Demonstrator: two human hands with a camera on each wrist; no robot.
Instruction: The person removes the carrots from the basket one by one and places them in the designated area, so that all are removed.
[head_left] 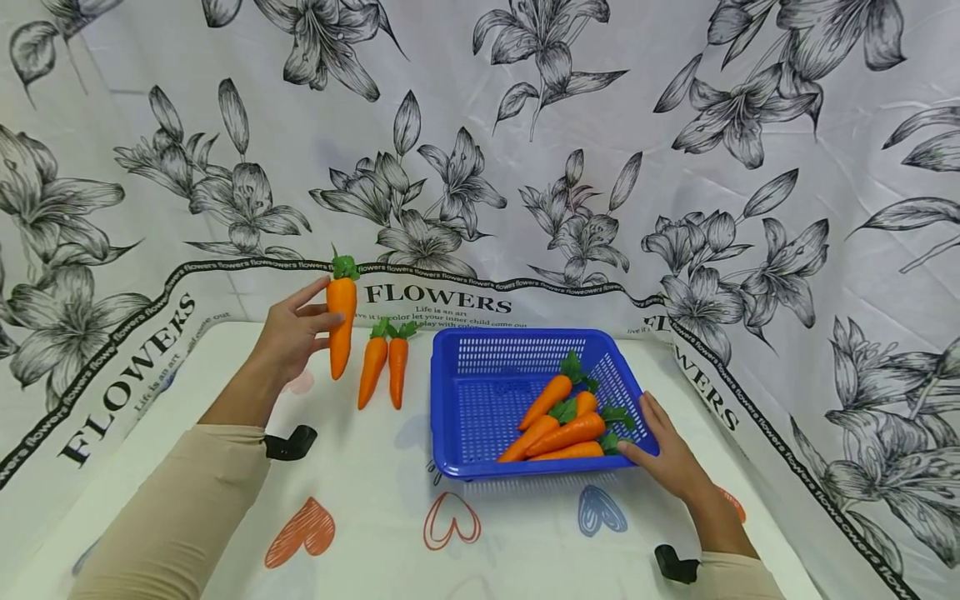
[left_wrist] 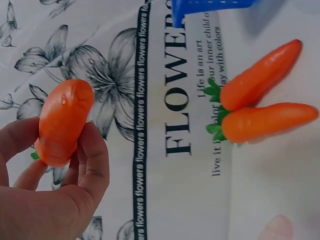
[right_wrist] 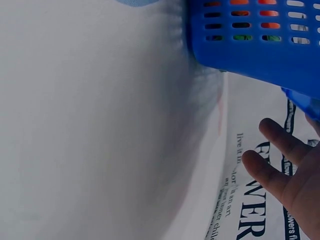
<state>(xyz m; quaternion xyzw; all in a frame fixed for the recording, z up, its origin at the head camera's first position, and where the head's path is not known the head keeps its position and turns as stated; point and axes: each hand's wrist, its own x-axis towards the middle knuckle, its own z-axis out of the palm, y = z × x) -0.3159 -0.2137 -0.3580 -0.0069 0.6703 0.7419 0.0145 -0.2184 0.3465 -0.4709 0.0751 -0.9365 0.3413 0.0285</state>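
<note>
My left hand (head_left: 291, 332) pinches an orange carrot (head_left: 342, 308) between thumb and fingers, above the table's left side. The carrot hangs with its green top up; in the left wrist view its orange body (left_wrist: 65, 120) faces the camera. Just right of that hand, two more carrots (head_left: 372, 372) lie side by side on the table, leaves toward the back. A blue plastic basket (head_left: 442, 400) stands to their right, with several carrots (head_left: 573, 433) piled in its right half. My right hand (head_left: 667, 442) is at the basket's right front corner, fingers extended and spread in the right wrist view.
The white table (head_left: 375, 533) carries printed hearts and stands against a floral curtain (head_left: 465, 67) at the back and sides. Black wrist mounts show at the left (head_left: 291, 442) and right (head_left: 677, 564) sleeves.
</note>
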